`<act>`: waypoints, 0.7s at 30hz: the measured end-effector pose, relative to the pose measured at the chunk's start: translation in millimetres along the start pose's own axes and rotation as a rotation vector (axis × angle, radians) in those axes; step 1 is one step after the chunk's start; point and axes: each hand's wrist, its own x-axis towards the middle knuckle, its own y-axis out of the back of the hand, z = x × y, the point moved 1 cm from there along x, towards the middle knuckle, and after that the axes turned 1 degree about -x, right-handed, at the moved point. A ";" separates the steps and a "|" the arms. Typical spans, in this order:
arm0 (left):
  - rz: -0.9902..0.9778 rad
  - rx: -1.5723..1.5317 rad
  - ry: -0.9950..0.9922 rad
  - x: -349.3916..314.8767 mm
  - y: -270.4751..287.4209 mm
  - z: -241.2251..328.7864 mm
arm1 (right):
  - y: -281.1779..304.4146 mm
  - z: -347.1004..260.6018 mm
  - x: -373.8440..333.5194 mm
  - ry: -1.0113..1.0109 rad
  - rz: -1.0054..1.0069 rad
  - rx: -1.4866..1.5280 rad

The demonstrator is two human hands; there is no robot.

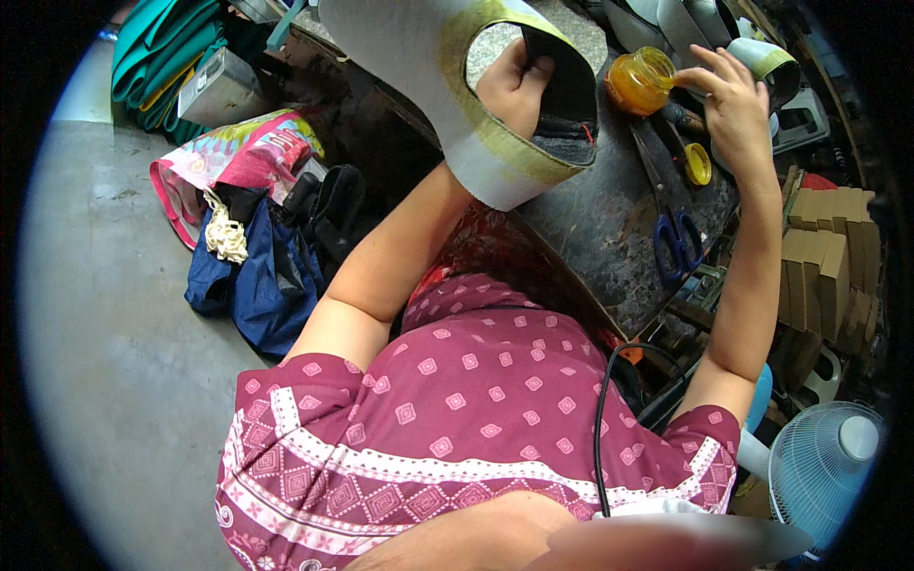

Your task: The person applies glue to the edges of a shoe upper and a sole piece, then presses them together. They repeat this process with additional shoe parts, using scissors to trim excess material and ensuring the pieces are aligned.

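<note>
A large curved grey-white piece [419,76] with a wide round opening stands at the top middle. Its edge is stained yellowish, and the inside is dark with a bit of red near the lower rim. My left hand [511,92] reaches through the opening, its fingers curled and closed against the dark inner layer; some fingertips are hidden. To the right, my right hand [735,109] is raised over the bench with its fingers apart. One fingertip meets the rim of a glass jar [636,88] of amber-orange stuff. The thumb is mostly hidden.
Blue-handled scissors [674,243] and a yellow lid [698,164] lie on the dark bench [595,228]. More curved grey pieces [700,24] sit at the far right. Stacked tan blocks [817,271] and a fan [826,471] stand right; bags [252,266] lie left.
</note>
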 end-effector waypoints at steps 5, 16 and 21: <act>-0.010 0.043 -0.007 -5.0 -8.5 3.4 | 3.8 -3.5 -7.3 -0.028 0.232 0.340; -0.093 0.103 -0.097 -9.1 -24.5 -13.8 | 42.6 -79.3 -56.4 0.061 0.105 1.082; -0.084 -0.115 -0.092 -1.8 -27.0 -26.3 | 29.6 -102.7 -71.7 0.117 0.121 0.673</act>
